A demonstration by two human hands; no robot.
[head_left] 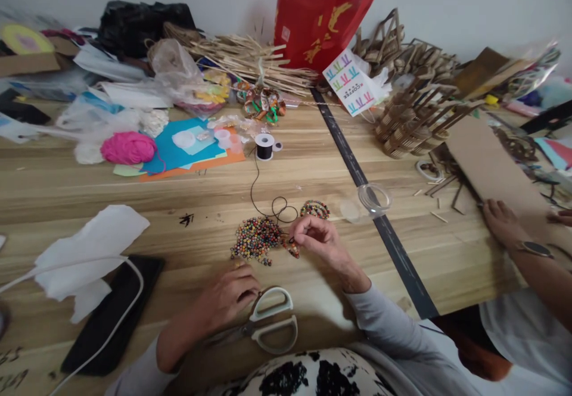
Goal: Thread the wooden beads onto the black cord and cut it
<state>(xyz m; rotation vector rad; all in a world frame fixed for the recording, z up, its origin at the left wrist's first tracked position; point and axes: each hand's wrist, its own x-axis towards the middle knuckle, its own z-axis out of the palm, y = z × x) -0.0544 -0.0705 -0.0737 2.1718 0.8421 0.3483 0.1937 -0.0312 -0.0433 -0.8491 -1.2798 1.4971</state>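
My right hand (319,241) is closed in a pinch on a thin black cord (290,239). A short run of strung beads (292,249) hangs just below its fingertips. To the left of it lies a loose pile of small multicoloured beads (255,239). At the near edge of that pile rests my left hand (230,293), fingers loosely bent and thumb apart; no object shows in it. A pair of scissors (274,318) with white handles lies beside the left hand, its blades partly hidden under the forearm. Behind the right hand sits a finished-looking beaded loop (315,208).
The cord runs back to a spool (264,146). A clear ring-shaped roll (374,198) lies to the right. A phone-like black slab (114,315) and white paper (92,253) are at left. Another person's hand (504,222) rests on cardboard (496,170), near small woven baskets (411,122).
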